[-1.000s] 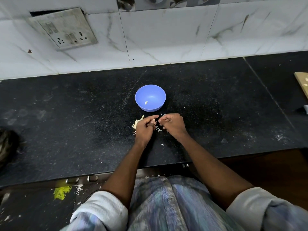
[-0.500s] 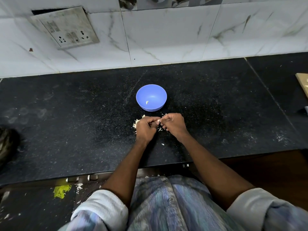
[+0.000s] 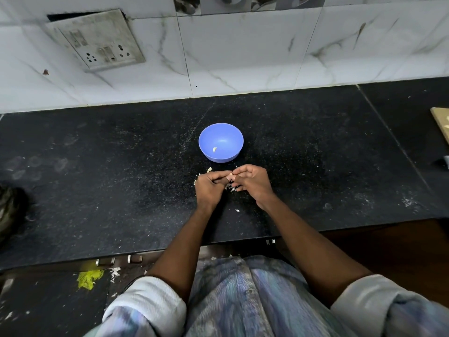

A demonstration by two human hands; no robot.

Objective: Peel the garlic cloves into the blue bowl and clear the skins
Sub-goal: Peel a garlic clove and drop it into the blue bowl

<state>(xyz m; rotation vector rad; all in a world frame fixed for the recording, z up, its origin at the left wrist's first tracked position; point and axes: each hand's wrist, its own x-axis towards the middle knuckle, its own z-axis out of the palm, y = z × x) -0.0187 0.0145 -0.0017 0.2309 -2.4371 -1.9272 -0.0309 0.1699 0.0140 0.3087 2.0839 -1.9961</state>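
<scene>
i stand at a black stone counter (image 3: 97, 178) whose near edge runs across just under my forearms, and whose far edge meets a white marble-veined tiled wall (image 3: 243, 57). a seam in the stone runs from the wall toward me on the right, well apart from my hands. to the left of my hands the dark surface stretches wide, with only a dark, blurred object (image 3: 9, 210) at the far left edge that i cannot make out. to the right there is open stone as far as the corner of a pale wooden board (image 3: 442, 122) at the frame's edge. a switch and socket plate (image 3: 97, 38) sits on the wall up left.

the blue bowl (image 3: 220, 142) stands in the middle of the counter, just beyond my hands, near but not touching them. one peeled clove (image 3: 214, 149) lies inside it, low on the near left of its floor.

my left hand (image 3: 210, 188) and right hand (image 3: 250, 182) meet fingertip to fingertip just in front of the bowl. both have fingers curled, pinching a small pale garlic clove (image 3: 230, 177) between them. loose skins (image 3: 229, 188) lie on the counter under and beside my hands, some peeking out at the left of my left hand, and one small scrap (image 3: 237, 210) sits nearer to me, between my wrists.
</scene>
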